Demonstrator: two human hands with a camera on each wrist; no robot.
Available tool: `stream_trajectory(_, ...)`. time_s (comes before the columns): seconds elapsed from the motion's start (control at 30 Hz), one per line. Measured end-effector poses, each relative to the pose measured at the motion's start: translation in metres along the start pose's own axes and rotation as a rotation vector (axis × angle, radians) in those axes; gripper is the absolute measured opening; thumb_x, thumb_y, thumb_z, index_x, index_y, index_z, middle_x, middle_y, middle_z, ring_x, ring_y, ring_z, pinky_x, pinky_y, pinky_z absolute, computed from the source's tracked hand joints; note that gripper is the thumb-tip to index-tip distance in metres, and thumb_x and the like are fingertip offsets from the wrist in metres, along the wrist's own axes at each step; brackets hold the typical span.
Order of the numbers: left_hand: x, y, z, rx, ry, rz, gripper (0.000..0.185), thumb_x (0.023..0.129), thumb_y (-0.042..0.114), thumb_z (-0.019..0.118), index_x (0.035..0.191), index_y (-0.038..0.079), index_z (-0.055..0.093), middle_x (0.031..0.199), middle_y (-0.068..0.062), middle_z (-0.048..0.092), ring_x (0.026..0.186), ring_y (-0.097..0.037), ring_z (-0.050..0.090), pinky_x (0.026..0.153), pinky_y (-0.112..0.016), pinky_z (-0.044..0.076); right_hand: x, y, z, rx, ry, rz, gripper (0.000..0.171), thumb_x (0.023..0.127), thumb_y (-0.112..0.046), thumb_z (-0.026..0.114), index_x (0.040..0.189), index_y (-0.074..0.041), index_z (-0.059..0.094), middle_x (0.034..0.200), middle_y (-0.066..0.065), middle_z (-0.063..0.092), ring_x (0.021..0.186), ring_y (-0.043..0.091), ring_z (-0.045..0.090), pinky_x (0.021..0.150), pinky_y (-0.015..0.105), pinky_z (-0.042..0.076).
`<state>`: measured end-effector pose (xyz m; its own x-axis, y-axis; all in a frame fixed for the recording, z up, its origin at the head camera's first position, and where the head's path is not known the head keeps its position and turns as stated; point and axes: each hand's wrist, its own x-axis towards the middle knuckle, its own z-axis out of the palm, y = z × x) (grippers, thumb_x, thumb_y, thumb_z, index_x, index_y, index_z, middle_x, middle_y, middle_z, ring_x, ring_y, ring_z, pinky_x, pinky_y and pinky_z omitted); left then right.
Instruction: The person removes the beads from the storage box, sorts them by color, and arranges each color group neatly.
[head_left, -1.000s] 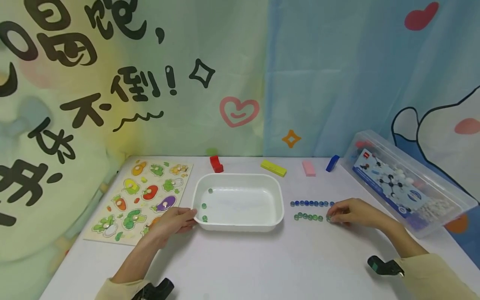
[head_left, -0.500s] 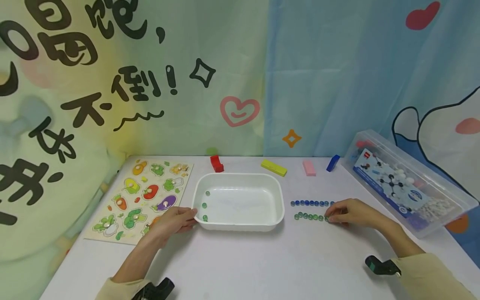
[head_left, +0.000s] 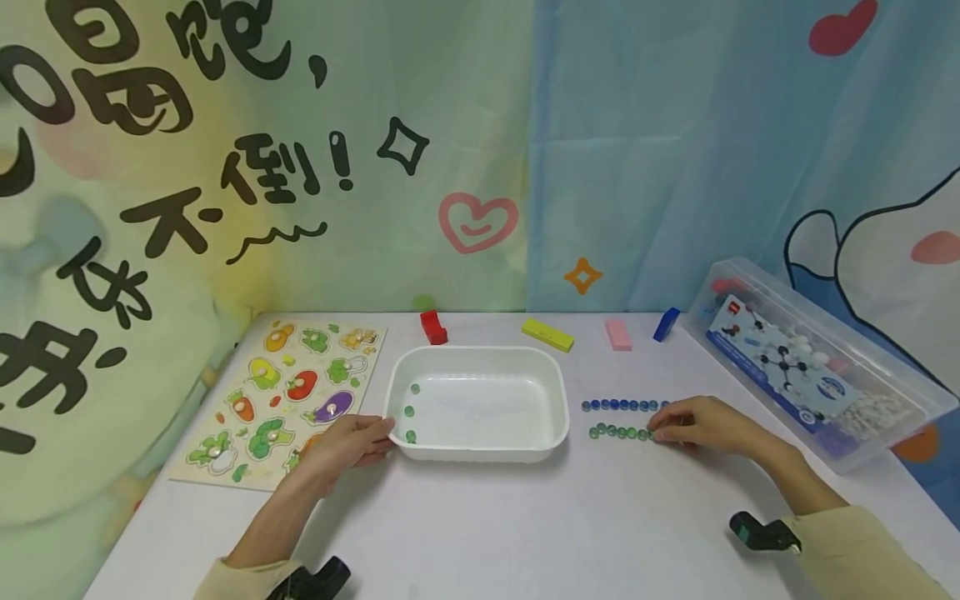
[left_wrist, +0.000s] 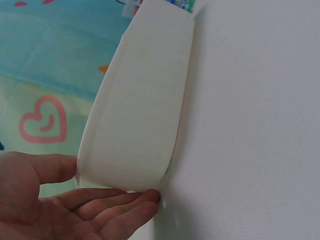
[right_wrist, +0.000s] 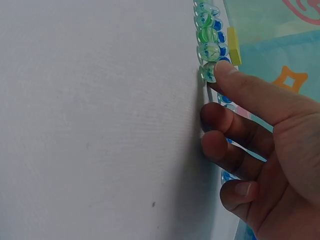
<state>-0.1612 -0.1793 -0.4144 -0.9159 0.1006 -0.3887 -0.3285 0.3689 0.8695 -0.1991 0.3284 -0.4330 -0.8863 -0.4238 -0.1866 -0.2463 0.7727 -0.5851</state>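
Note:
A white tub [head_left: 480, 354] stands mid-table with three green marbles [head_left: 409, 411] along its left inner wall. My left hand [head_left: 352, 440] lies at its front-left corner; in the left wrist view the thumb touches the tub [left_wrist: 145, 110] rim and the straight fingers [left_wrist: 115, 202] lie against the wall. Right of the tub run two rows: blue marbles [head_left: 622, 406] behind, green marbles [head_left: 621, 432] in front. My right hand [head_left: 675, 427] is at the green row's right end. Its index fingertip [right_wrist: 225, 70] presses the last green marble [right_wrist: 208, 72]; the other fingers are curled.
A vegetable puzzle board [head_left: 285, 400] lies left of the tub. Red [head_left: 432, 327], yellow [head_left: 547, 335], pink [head_left: 617, 335] and blue [head_left: 665, 326] blocks line the far edge. A clear lidded box [head_left: 817, 367] sits at the right.
My right hand has slid a little to the left, bringing the end green marble up against its row. The left hand and the tub have stayed put.

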Motion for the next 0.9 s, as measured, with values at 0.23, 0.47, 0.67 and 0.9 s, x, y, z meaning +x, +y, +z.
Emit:
stream_trajectory(0.23, 0.0, -0.001, -0.001, 0.006, 0.003, -0.002, 0.041, 0.1, 0.022, 0.053, 0.127, -0.008, 0.057, 0.127, -0.023, 0.063, 0.118, -0.034, 0.062, 0.096, -0.039, 0.055, 0.006, -0.022, -0.016, 0.01, 0.037, 0.048, 0.033, 0.096, -0.033, 0.059, 0.115, -0.007, 0.068, 0.078, 0.002, 0.063, 0.063, 0.012, 0.054, 0.056, 0.022, 0.044)
stream_trajectory(0.47, -0.003, -0.001, -0.003, 0.011, 0.009, -0.005, 0.042, 0.1, 0.023, 0.053, 0.128, -0.009, 0.056, 0.128, -0.023, 0.062, 0.119, -0.034, 0.061, 0.096, -0.039, 0.055, 0.054, -0.091, -0.037, -0.028, 0.012, -0.124, 0.029, 0.097, -0.03, 0.058, 0.115, -0.008, 0.068, 0.084, 0.004, 0.067, 0.064, 0.014, 0.057, 0.056, 0.023, 0.051)
stream_trajectory(0.67, -0.002, -0.001, -0.003, -0.005, -0.001, -0.001, 0.043, 0.1, 0.023, 0.053, 0.129, -0.009, 0.055, 0.129, -0.024, 0.061, 0.121, -0.034, 0.06, 0.097, -0.039, 0.055, 0.113, -0.166, -0.029, -0.061, -0.068, -0.246, 0.025, 0.097, -0.028, 0.059, 0.114, -0.013, 0.069, 0.089, 0.008, 0.069, 0.065, 0.022, 0.061, 0.054, 0.024, 0.047)
stream_trajectory(0.9, 0.002, 0.0, 0.001, -0.008, -0.011, 0.005, 0.042, 0.101, 0.021, 0.051, 0.128, -0.011, 0.055, 0.127, -0.024, 0.062, 0.121, -0.035, 0.06, 0.098, -0.04, 0.054, 0.173, -0.221, 0.013, -0.069, -0.172, -0.271, 0.029, 0.095, -0.03, 0.061, 0.118, -0.012, 0.067, 0.097, 0.013, 0.071, 0.076, 0.037, 0.065, 0.065, 0.023, 0.05)
